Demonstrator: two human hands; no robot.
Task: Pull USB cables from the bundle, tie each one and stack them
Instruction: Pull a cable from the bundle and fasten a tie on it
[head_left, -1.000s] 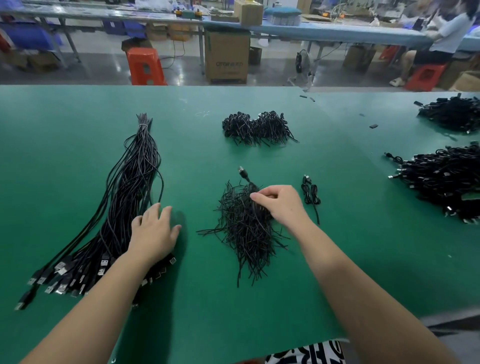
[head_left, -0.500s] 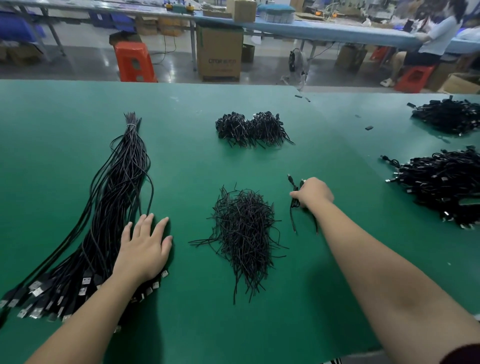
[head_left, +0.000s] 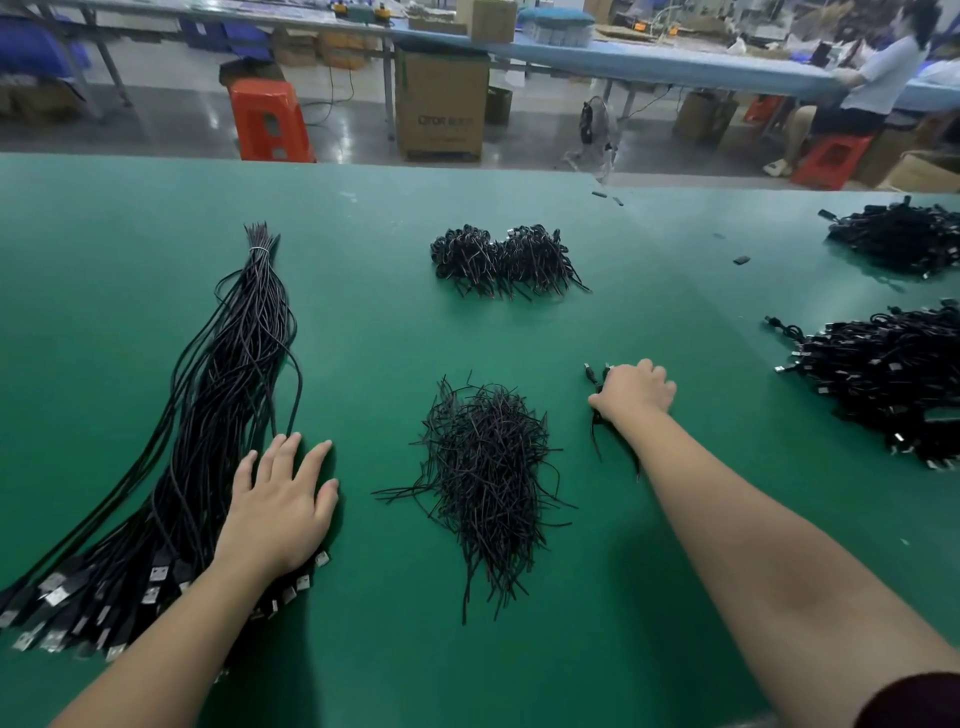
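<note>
Most of the work looks undone: the bundle (head_left: 208, 426) at 9 o'clock is thick, its matte black cords ending in metal plugs. The left hand (head_left: 280, 499) lies flat on it, fingers straight. The right hand (head_left: 631, 389), at 2 o'clock, curls over one coiled cable (head_left: 597, 421). Wiry ties (head_left: 488, 478) lie heaped between them.

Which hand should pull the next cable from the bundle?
Left. The left hand lies flat on the cable bundle near its plugs; the right hand holds the tied cable.
</note>
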